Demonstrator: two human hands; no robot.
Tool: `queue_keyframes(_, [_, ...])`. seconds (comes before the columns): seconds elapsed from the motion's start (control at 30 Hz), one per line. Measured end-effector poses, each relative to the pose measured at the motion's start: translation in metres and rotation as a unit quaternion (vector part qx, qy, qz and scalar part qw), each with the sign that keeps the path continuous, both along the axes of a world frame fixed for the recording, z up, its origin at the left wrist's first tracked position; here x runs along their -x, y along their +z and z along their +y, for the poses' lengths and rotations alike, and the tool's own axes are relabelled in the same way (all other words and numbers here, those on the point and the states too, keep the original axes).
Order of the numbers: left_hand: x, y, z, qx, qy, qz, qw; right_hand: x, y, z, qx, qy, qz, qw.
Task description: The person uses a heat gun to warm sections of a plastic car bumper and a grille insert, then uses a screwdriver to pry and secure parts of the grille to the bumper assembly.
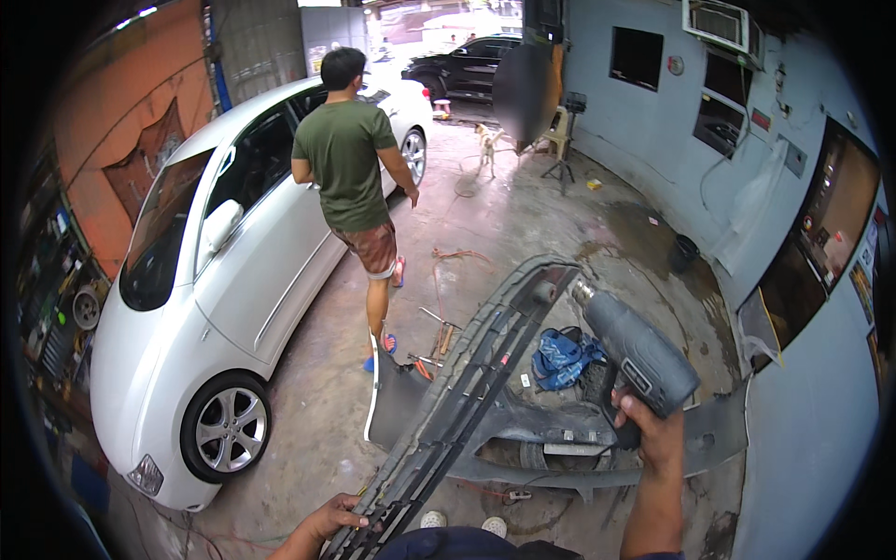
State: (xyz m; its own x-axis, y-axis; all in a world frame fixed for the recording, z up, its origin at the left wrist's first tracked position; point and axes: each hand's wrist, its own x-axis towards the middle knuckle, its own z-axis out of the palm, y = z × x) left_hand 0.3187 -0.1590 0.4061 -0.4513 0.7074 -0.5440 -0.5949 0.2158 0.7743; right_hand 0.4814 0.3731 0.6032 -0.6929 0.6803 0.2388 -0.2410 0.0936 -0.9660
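In my right hand (656, 434) is a dark grey heat gun (642, 353), my fingers wrapped round its handle. Its metal nozzle points up and left, close to the far end of a long black slatted car grille (459, 392). My left hand (334, 515) grips the grille's near end, which rises away from me at a slant. Beneath the grille, a black car bumper (717, 426) lies across the floor. A blue cloth bundle (566, 357) sits behind the bumper, left of the heat gun.
A white car (271, 252) stands along the left. Beside it a person in a green shirt (347, 168) faces away. Hand tools (444, 338) and cords lie on the floor. Farther off are a dog (486, 147), a chair (557, 131) and a black bucket (684, 252).
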Motion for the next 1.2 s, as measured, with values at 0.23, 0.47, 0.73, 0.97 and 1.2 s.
queue_keyframes(0.23, [0.004,0.019,0.008,0.042,0.016,-0.035,0.998,-0.002,0.006,0.001,0.007,0.029,-0.01,1.0])
queue_keyframes(0.47, [0.011,0.024,-0.001,0.051,0.024,-0.017,0.998,0.007,0.005,0.004,0.034,0.024,0.012,0.999])
queue_keyframes(0.73, [0.015,0.019,0.006,0.055,0.016,-0.01,0.998,-0.001,-0.003,0.008,0.041,0.007,-0.003,0.999])
queue_keyframes(0.97, [0.018,0.017,0.01,0.06,0.009,-0.005,0.998,-0.009,-0.011,0.014,0.042,0.002,0.01,0.999])
queue_keyframes(1.2, [0.018,0.015,0.01,0.06,0.005,0.0,0.998,-0.015,-0.015,0.012,0.045,0.015,0.004,0.999])
